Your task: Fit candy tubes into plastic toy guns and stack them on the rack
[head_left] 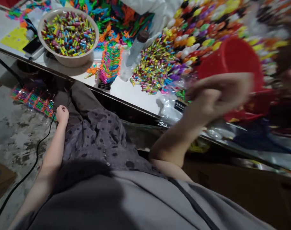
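Observation:
My left hand (62, 114) is closed in a fist beside my left knee. A clear plastic bundle of bright orange, green and pink toy pieces (35, 101) lies just beyond it, low by the floor. Whether the fingers grip that bundle is hidden. Over the right part of the table, my right hand (222, 92) is smeared by motion, so its fingers cannot be read. Directly behind it stands a red bucket (243, 57). Small colourful capsule-like pieces (155, 64) lie heaped to its left.
A cream basin (68, 60) full of similar pieces stands at the left, near a phone (34, 45). A neat stack of coloured toys (111, 62) and a bottle (135, 48) are mid-table. Mixed bright pieces (207, 22) spread behind. A black cable (37, 153) crosses the floor.

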A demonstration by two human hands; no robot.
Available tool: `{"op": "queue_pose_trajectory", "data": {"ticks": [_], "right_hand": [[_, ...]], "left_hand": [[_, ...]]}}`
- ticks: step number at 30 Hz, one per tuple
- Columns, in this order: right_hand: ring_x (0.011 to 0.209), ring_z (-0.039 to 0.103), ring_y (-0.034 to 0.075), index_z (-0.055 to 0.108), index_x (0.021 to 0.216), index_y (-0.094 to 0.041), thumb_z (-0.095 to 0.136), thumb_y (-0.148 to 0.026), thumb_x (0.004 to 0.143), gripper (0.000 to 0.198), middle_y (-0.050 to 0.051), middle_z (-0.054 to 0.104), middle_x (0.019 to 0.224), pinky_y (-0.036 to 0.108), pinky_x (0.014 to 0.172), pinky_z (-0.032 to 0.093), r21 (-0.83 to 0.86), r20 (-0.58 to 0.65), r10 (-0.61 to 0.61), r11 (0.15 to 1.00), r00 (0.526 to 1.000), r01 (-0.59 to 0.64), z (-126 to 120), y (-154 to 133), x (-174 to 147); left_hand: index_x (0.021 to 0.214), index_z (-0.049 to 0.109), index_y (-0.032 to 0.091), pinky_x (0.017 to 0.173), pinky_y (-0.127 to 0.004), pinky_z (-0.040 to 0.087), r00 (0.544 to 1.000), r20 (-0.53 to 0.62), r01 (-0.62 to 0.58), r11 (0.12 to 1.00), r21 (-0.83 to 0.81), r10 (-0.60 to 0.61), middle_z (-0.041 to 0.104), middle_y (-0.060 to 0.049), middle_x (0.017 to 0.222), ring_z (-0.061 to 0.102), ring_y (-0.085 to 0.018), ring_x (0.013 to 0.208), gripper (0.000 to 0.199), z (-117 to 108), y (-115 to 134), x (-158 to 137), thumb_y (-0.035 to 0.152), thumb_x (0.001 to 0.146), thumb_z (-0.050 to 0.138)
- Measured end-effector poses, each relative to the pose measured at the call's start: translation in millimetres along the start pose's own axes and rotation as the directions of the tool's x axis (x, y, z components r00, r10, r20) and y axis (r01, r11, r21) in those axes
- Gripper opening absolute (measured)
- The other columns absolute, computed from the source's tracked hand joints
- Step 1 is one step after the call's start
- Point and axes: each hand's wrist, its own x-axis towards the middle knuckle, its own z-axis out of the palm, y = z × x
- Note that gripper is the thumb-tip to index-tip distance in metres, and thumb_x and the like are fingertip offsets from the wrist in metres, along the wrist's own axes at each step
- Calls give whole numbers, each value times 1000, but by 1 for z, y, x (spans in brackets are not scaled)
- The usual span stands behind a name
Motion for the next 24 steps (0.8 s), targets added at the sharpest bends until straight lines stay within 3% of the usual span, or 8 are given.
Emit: {"op": "queue_pose_trajectory", "data": {"ticks": [2, 3, 5, 8, 11, 16, 20, 24], "right_hand": [[83, 59, 15, 52, 97, -19, 24, -16, 92, 29, 4, 55, 87, 33, 77, 47, -55, -149, 1, 998, 989, -9, 21, -1, 2], [79, 58, 15, 53, 93, -19, 27, -15, 89, 26, 3, 55, 81, 32, 76, 47, -97, -156, 12, 995, 988, -28, 37, 3, 5], [74, 58, 15, 55, 93, -19, 32, -16, 85, 24, 2, 57, 74, 30, 75, 47, -174, -44, 98, 979, 994, -104, 71, 20, 12], [73, 58, 17, 57, 103, -19, 38, -18, 83, 27, 4, 63, 78, 30, 75, 47, -219, 88, 275, 943, 957, -250, 122, 63, 22], [88, 59, 20, 55, 108, -15, 37, -16, 81, 33, 11, 64, 99, 33, 83, 47, -222, 4, 375, 904, 927, -365, 153, 102, 35], [120, 44, 22, 54, 116, -11, 35, -8, 78, 43, 17, 49, 127, 35, 104, 36, -318, -201, 358, 857, 912, -406, 151, 140, 71], [121, 42, 27, 54, 122, -12, 37, -8, 80, 45, 18, 42, 136, 42, 106, 30, -465, -251, 416, 740, 874, -486, 131, 163, 92], [115, 46, 29, 51, 129, -10, 36, -8, 83, 49, 21, 45, 133, 44, 102, 34, -514, -177, 465, 708, 868, -484, 120, 181, 99]], "left_hand": [[79, 56, 21, 80, -29, 41, 993, 116, 5, 1000, 30, -9, 61, -7, 92, 56, -22, 91, 11, -5, 0, -2, 17, 77, 45], [77, 55, 21, 78, -29, 41, 984, 176, 8, 1000, 26, -13, 61, -6, 88, 56, -22, 88, 10, -7, -1, -3, 17, 76, 46], [76, 54, 21, 75, -27, 39, 961, 274, 22, 1000, -6, -20, 59, -4, 80, 55, -20, 82, 8, -12, -3, -7, 17, 73, 48], [76, 54, 21, 73, -26, 39, 938, 347, 45, 997, -62, -20, 56, -2, 72, 54, -19, 77, 12, -17, -5, -6, 15, 68, 47], [71, 53, 20, 73, -25, 40, 919, 395, 55, 992, -117, -4, 56, 0, 71, 54, -18, 77, 12, -19, -2, 2, 16, 65, 42], [66, 52, 21, 66, -24, 43, 854, 516, 78, 964, -253, 67, 53, 2, 66, 53, -16, 70, 10, -15, 9, 14, 28, 64, 44], [77, 55, 22, 57, -23, 40, 794, 606, 339, 855, -393, -36, 53, 3, 69, 49, -15, 65, 23, -12, 13, 28, 37, 59, 55], [81, 54, 22, 47, -19, 31, 661, 731, 554, 767, -325, -168, 48, 7, 58, 42, -11, 53, 37, -5, 16, 50, 34, 46, 57]]}}
